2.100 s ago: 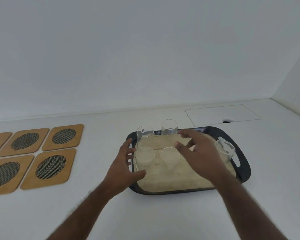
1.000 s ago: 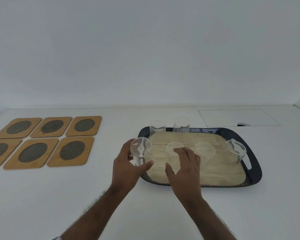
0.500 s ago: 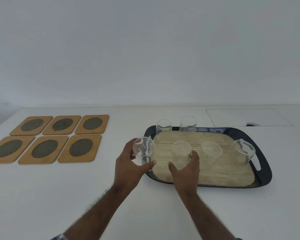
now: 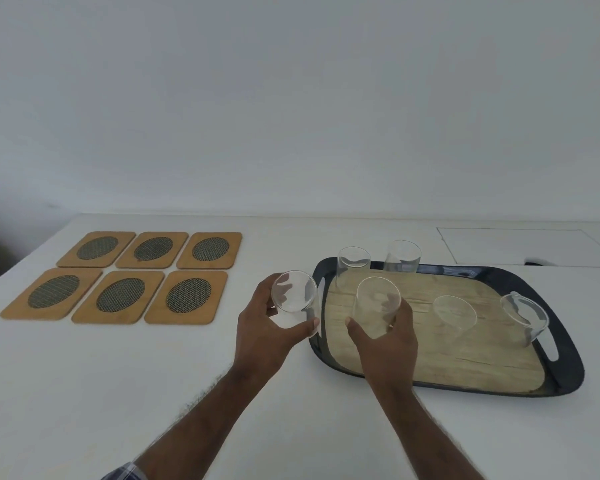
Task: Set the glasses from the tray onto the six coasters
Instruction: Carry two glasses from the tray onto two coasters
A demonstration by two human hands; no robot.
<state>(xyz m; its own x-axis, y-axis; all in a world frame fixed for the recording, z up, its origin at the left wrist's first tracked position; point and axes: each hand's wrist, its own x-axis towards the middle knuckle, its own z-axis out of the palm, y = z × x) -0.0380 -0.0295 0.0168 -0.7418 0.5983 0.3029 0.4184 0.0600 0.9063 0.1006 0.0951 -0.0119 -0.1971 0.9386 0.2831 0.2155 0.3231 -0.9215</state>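
Two glasses gripped: left hand (image 4: pixel 267 336) holds one (image 4: pixel 293 299) past tray (image 4: pixel 499 277) edge, right hand (image 4: pixel 385 344) wraps another (image 4: pixel 376 306) over tray. Six coasters (image 4: pixel 125 277) lie left, bare; left hand nearer.

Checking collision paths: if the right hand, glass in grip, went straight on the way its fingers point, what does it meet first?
Probably the rear glass at the tray's far edge. The right hand points up-image holding its glass; bare tray surface lies between them. Depth is unclear.
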